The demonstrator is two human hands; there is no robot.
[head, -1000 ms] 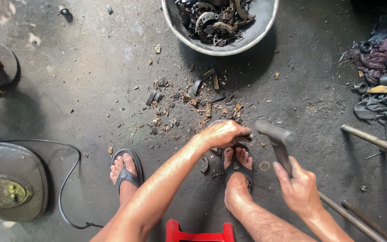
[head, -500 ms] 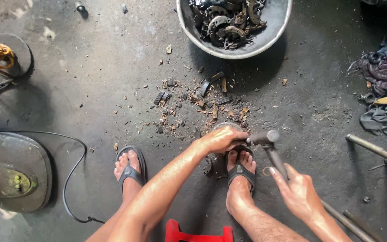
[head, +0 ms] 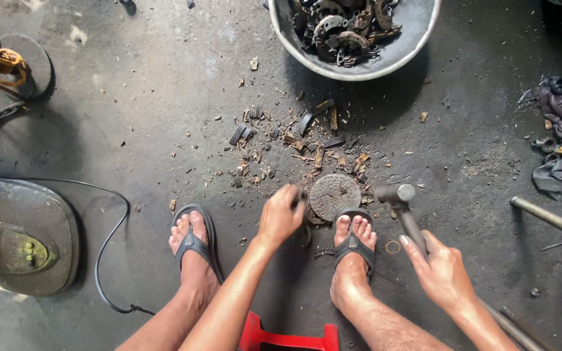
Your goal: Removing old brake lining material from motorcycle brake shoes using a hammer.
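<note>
The right hand (head: 442, 272) at lower right grips a hammer (head: 403, 211), its head just right of a round metal disc (head: 335, 195) on the floor (head: 131, 149). The left hand (head: 281, 216) at centre is closed on a small dark tool at the disc's left edge. Broken lining scraps (head: 294, 140) lie above; a metal basin (head: 417, 39) of brake shoes sits at top.

The left hand (head: 280, 216) hides whatever it grips; the metal basin (head: 417, 39) is cut off at top.

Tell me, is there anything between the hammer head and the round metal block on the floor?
Nothing visible. The hammer in the right hand hangs just right of the block; the left hand is on the block's other side.
</note>
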